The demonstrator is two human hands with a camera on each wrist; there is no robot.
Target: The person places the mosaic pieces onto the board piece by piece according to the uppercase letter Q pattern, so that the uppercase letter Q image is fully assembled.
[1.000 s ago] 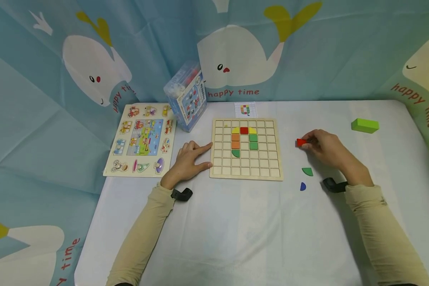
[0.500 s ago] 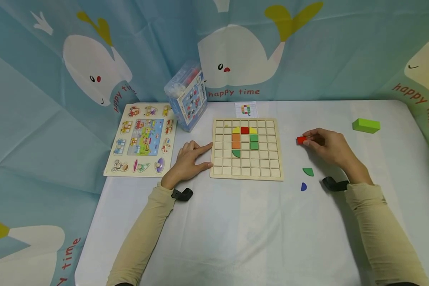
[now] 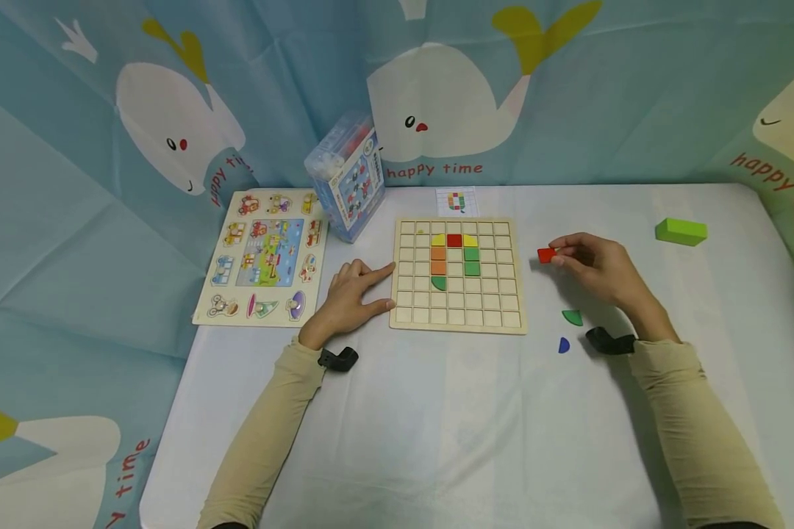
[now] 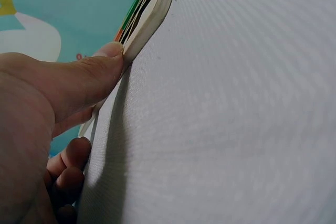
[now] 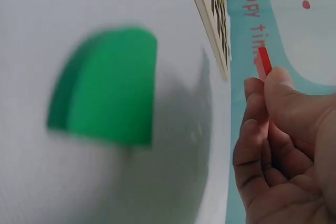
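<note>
My right hand (image 3: pixel 595 268) pinches a red block (image 3: pixel 545 256) between thumb and fingertips, to the right of the wooden grid board (image 3: pixel 456 330) and apart from it. The right wrist view shows the red block (image 5: pixel 264 62) jutting past the thumb tip. At the board's left edge, my left hand (image 3: pixel 351 297) rests with its thumb and index finger stretched out and touching the rim; its other fingers are bent. In the grid lie a red square (image 3: pixel 454 240), two yellow pieces, orange squares (image 3: pixel 439 261), green squares (image 3: pixel 472 261) and a green quarter circle (image 3: pixel 439 283).
A green quarter-circle piece (image 3: pixel 572 318) and a blue half-round piece (image 3: pixel 564 345) lie near my right wrist. Behind the board is a pattern card (image 3: pixel 456 201). A clear box (image 3: pixel 347 176) and a picture puzzle (image 3: pixel 205 314) stand left; a green block (image 3: pixel 681 231) sits right.
My right hand has shifted slightly left toward the board with the red block, whose broad face now shows more. The left hand stays at the board's edge.
</note>
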